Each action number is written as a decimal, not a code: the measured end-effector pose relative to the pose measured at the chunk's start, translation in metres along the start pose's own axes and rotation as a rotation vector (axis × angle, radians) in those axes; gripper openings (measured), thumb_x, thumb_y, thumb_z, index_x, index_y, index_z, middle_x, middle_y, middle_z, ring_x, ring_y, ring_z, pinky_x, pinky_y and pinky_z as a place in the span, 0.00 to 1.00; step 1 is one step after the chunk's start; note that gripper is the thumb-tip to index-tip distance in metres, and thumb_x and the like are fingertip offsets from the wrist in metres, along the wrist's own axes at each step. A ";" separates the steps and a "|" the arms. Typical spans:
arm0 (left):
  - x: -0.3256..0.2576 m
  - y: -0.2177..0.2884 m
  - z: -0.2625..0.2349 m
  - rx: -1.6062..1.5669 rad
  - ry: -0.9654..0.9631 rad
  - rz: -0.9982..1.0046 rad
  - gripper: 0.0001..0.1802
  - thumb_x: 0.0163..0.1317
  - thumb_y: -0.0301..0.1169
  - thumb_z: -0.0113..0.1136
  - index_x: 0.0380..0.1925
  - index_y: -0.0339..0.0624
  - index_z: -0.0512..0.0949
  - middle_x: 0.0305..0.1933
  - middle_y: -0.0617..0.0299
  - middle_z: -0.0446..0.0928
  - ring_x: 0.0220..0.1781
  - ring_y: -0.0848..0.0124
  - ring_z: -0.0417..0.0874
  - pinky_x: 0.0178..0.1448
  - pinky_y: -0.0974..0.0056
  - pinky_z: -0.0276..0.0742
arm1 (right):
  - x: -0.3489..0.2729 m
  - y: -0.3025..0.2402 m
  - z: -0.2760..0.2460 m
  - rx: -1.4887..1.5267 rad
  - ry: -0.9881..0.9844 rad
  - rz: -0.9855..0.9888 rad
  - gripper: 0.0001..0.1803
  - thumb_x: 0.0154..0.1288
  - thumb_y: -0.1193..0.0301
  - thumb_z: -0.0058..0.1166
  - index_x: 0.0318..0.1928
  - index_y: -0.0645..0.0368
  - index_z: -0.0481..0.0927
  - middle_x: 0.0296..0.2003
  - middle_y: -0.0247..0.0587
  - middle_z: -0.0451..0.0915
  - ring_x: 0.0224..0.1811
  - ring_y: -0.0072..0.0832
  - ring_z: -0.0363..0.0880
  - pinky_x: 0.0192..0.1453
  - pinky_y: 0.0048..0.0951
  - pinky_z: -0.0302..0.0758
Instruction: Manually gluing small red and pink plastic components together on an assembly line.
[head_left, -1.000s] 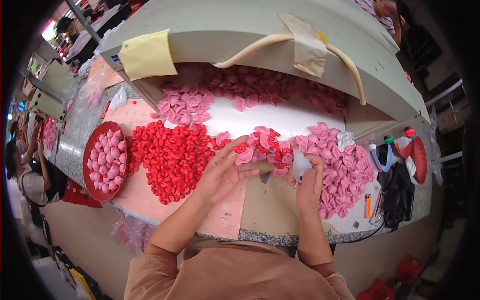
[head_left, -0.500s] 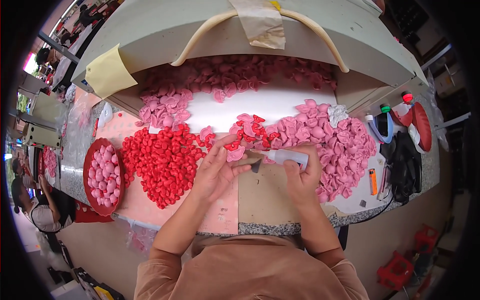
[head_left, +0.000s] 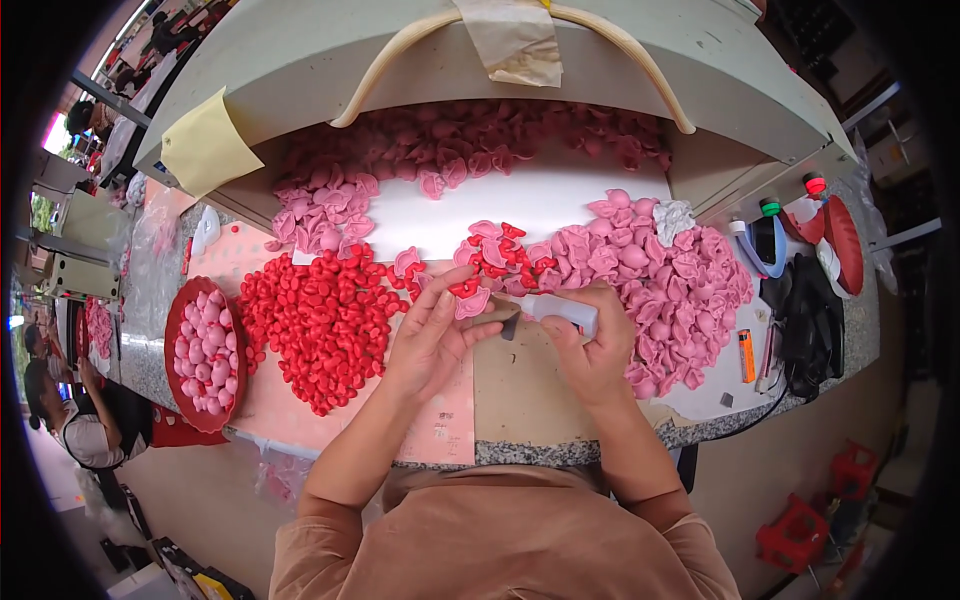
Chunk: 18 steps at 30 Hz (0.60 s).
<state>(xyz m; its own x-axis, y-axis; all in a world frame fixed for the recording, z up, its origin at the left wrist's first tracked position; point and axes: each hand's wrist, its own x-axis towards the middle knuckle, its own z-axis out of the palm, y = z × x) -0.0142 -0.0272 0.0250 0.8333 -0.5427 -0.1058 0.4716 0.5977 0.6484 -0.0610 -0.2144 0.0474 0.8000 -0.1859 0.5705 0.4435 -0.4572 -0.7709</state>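
A little pink and red piece [head_left: 472, 304] is between the two heaps, pinched by the left hand [head_left: 428, 345], other fingers loosely spread. The right hand [head_left: 597, 348] is wrapped around a see-through bottle [head_left: 566, 312]. A second ago its tip pointed up; now it points sideways at the piece. Red bits [head_left: 320, 330] are heaped left, pink bits [head_left: 685, 300] right.

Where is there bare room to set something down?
Tan board, bordered by the pink paper and granite front edge; white surface between the rear pink pieces and front pink heap. Crowded: that heap and the red heap.
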 end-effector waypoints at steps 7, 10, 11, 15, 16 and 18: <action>0.000 -0.001 0.002 0.002 0.017 0.003 0.21 0.68 0.37 0.44 0.59 0.45 0.62 0.56 0.54 0.68 0.54 0.60 0.73 0.55 0.56 0.74 | -0.001 0.001 0.001 -0.024 -0.001 0.004 0.14 0.56 0.68 0.60 0.37 0.64 0.74 0.29 0.39 0.75 0.27 0.25 0.71 0.30 0.24 0.67; 0.000 0.000 0.002 0.002 0.012 -0.007 0.21 0.68 0.36 0.44 0.59 0.45 0.62 0.56 0.53 0.68 0.55 0.59 0.73 0.55 0.55 0.74 | -0.001 0.000 0.002 -0.046 -0.001 -0.012 0.14 0.55 0.68 0.61 0.37 0.63 0.74 0.28 0.39 0.75 0.27 0.26 0.71 0.30 0.24 0.67; 0.000 0.000 0.003 -0.007 0.004 -0.009 0.21 0.68 0.36 0.44 0.59 0.44 0.62 0.56 0.55 0.68 0.55 0.59 0.73 0.56 0.55 0.73 | -0.001 0.000 0.001 -0.047 -0.001 -0.011 0.14 0.55 0.68 0.61 0.37 0.63 0.74 0.28 0.39 0.75 0.27 0.26 0.71 0.30 0.24 0.67; 0.000 -0.001 0.002 -0.005 0.001 -0.001 0.20 0.68 0.36 0.43 0.58 0.42 0.63 0.56 0.56 0.69 0.55 0.59 0.74 0.57 0.55 0.72 | -0.002 0.002 0.002 -0.060 -0.017 -0.028 0.14 0.55 0.67 0.61 0.36 0.63 0.74 0.28 0.40 0.75 0.26 0.27 0.72 0.30 0.24 0.67; 0.000 -0.001 0.001 -0.005 0.001 -0.002 0.20 0.68 0.36 0.43 0.58 0.42 0.63 0.56 0.56 0.69 0.55 0.59 0.74 0.57 0.55 0.72 | -0.002 0.002 0.002 -0.057 -0.017 -0.030 0.14 0.55 0.67 0.61 0.36 0.63 0.74 0.28 0.40 0.75 0.26 0.27 0.72 0.30 0.24 0.67; 0.001 -0.002 0.000 -0.002 0.009 0.005 0.20 0.68 0.35 0.43 0.58 0.42 0.62 0.56 0.56 0.69 0.55 0.58 0.74 0.57 0.55 0.72 | -0.002 0.002 0.002 -0.064 -0.016 -0.032 0.14 0.55 0.67 0.61 0.36 0.63 0.74 0.28 0.40 0.75 0.26 0.26 0.72 0.30 0.24 0.67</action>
<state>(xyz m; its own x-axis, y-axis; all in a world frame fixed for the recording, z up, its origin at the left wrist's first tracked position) -0.0145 -0.0286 0.0236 0.8384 -0.5340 -0.1091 0.4675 0.6016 0.6477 -0.0606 -0.2138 0.0442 0.7922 -0.1564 0.5899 0.4431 -0.5173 -0.7322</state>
